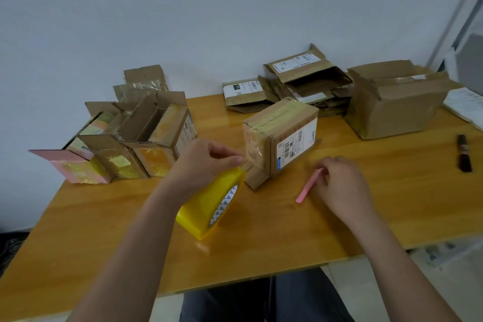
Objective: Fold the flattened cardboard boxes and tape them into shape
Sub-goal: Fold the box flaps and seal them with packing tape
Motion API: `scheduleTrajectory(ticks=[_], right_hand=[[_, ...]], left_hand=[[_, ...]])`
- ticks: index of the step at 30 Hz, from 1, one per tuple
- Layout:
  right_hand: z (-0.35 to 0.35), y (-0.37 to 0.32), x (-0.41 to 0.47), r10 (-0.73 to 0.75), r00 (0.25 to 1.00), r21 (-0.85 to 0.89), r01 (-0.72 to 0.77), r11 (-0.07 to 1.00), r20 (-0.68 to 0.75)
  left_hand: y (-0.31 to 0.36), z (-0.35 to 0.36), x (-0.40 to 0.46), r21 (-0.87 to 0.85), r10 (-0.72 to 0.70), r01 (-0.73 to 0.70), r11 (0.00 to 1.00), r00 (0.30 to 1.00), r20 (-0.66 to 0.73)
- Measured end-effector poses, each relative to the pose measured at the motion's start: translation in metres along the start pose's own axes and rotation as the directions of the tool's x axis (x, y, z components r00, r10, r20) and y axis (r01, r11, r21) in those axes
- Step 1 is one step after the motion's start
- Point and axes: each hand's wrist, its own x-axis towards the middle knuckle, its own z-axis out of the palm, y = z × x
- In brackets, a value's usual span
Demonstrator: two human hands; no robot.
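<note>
Cardboard box (281, 138) mid-worktop (339, 217); left hand (201, 162) grip pinching tape end, yellow tape roll (209, 204) below; right hand (339, 185) grip holding pink cutter (308, 188); folded boxes (125, 138) left, flattened stack (287, 86) behind

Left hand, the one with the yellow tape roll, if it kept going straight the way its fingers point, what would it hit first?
Most likely the taped cardboard box. The left hand, holding the yellow tape roll, has its fingertips pointing right, nearly at the box's near corner. Whether they already touch it is unclear from this view.
</note>
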Motion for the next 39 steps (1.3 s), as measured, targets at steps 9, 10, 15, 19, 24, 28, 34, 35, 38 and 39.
scheduleTrajectory(ticks=[9,10,15,19,24,28,34,35,38,39], right_hand=[[-0.004,-0.09,-0.004,-0.137,0.951,0.785,-0.143,0.603,0.278],[0.0,-0.093,-0.001,-0.116,0.952,0.817,-0.177,0.549,0.284],[0.013,-0.105,0.004,-0.086,0.978,0.859,-0.122,0.498,0.189],[0.021,-0.107,0.008,-0.047,0.994,0.804,-0.054,0.593,0.102],[0.029,-0.109,0.004,0.092,0.978,0.876,-0.211,0.434,0.19],[0.037,-0.133,-0.001,0.031,0.982,0.883,-0.18,0.434,0.185],[0.079,-0.186,-0.023,-0.081,0.928,0.84,-0.288,0.461,0.363],[0.084,-0.191,-0.023,-0.098,0.941,0.797,-0.216,0.565,0.324],[0.091,-0.196,-0.021,-0.133,0.962,0.59,-0.035,0.807,0.239],[0.093,-0.194,-0.02,-0.137,0.964,0.515,0.001,0.857,0.227]], left_hand=[[-0.004,0.002,-0.002,-0.024,0.096,-0.096,0.995,0.995,0.014],[-0.006,0.002,-0.003,-0.035,0.107,-0.107,0.994,0.994,0.008],[-0.011,0.003,-0.004,0.139,0.144,-0.128,0.982,0.983,-0.111],[-0.018,-0.012,-0.015,0.388,0.273,-0.117,0.914,0.884,-0.379],[-0.066,-0.028,-0.045,0.292,0.112,-0.099,0.951,0.993,-0.027],[-0.101,-0.038,-0.051,0.16,0.207,-0.166,0.973,0.937,-0.283],[-0.114,-0.091,-0.075,0.43,0.315,-0.12,0.895,0.851,-0.419],[-0.114,-0.097,-0.078,0.533,0.336,-0.074,0.843,0.846,-0.414],[-0.124,-0.105,-0.086,0.745,0.32,0.042,0.666,0.886,-0.336],[-0.127,-0.102,-0.088,0.773,0.296,0.061,0.632,0.903,-0.313]])
